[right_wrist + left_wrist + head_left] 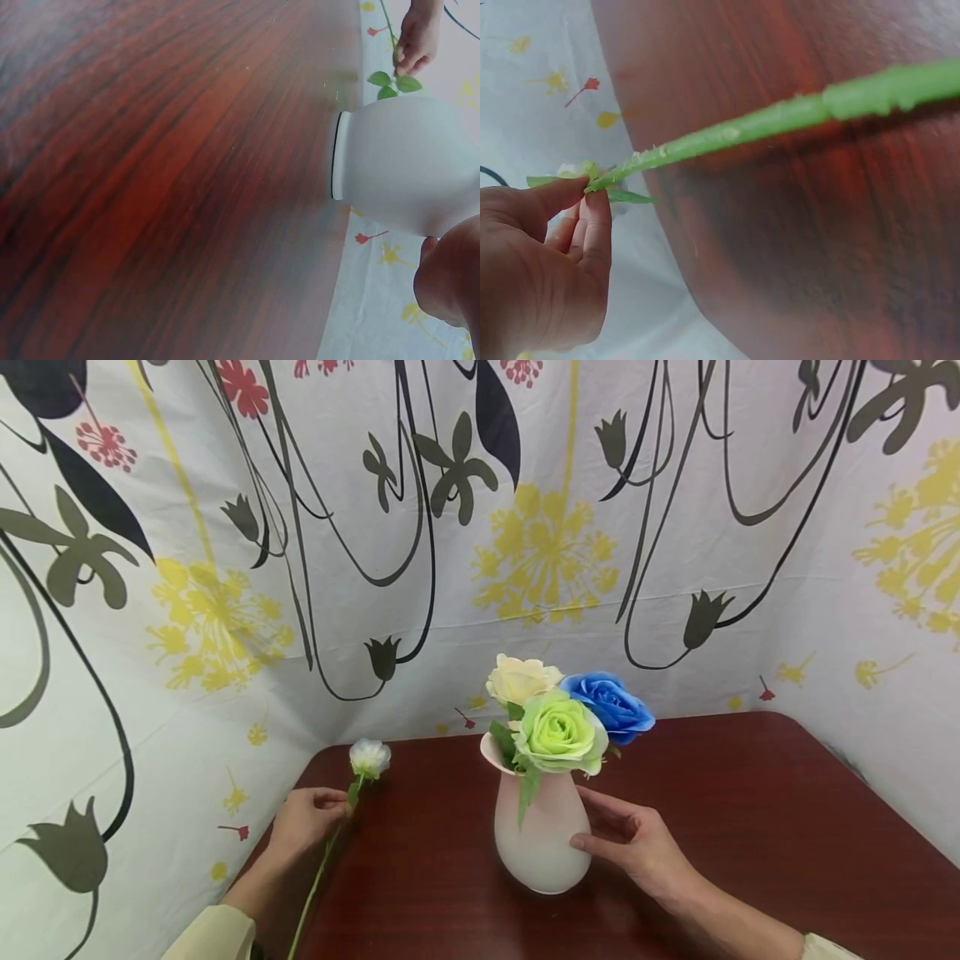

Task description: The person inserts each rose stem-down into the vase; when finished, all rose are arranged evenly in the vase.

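Observation:
Between thumb and fingertips, my left hand pinches the stem of a pale white artificial flower just below its leaves. The long green stem slants down toward me over the table's left side. My right hand holds the right side of a white vase, thumb in front and fingers partly hidden behind. Three artificial roses stand in the vase: a cream one at the back, a green one in front and a blue one at the right. Their lower stems are hidden inside.
A dark red wooden table with rounded far corners lies under both hands. White cloth printed with flowers and vines hangs close behind it and along both sides.

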### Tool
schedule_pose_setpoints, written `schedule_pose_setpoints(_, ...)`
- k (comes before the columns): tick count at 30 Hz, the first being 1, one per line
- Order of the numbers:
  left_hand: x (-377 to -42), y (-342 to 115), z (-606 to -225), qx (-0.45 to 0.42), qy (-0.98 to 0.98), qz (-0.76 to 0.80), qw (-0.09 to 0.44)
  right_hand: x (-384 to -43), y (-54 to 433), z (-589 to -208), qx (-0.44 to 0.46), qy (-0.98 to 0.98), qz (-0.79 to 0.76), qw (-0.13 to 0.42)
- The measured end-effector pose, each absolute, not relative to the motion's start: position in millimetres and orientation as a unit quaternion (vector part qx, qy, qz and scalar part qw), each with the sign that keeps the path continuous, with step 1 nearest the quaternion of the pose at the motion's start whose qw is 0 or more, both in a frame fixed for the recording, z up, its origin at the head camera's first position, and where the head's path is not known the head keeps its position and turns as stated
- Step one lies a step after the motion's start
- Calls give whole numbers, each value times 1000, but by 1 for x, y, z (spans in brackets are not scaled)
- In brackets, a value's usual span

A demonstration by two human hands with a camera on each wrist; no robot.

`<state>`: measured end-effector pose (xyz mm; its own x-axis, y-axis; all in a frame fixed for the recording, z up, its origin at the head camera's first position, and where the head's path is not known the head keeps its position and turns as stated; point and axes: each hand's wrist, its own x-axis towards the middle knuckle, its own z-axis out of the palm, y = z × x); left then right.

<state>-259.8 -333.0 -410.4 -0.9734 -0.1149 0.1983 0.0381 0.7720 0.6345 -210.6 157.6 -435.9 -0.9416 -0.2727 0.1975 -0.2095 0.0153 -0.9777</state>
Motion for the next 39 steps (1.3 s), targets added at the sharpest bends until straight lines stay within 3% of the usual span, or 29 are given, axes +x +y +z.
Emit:
schedule_pose_setpoints(13,-261,-322,-370,16,-904,-401,149,-210,158,-435,-165,712,-682,24)
schedule_pose_setpoints(21,-262,-309,-345,32,-825,-537,173,-210,158,-436,-169,712,-681,23)
schedule_pose_setpoints(28,-262,-293,-324,-8,-677,-701,223,-209,158,-436,-171,713,-680,25)
schedule_pose_setpoints(39,-246,-268,-277,-65,-573,-767,281,-210,158,-435,-170,712,-680,28)
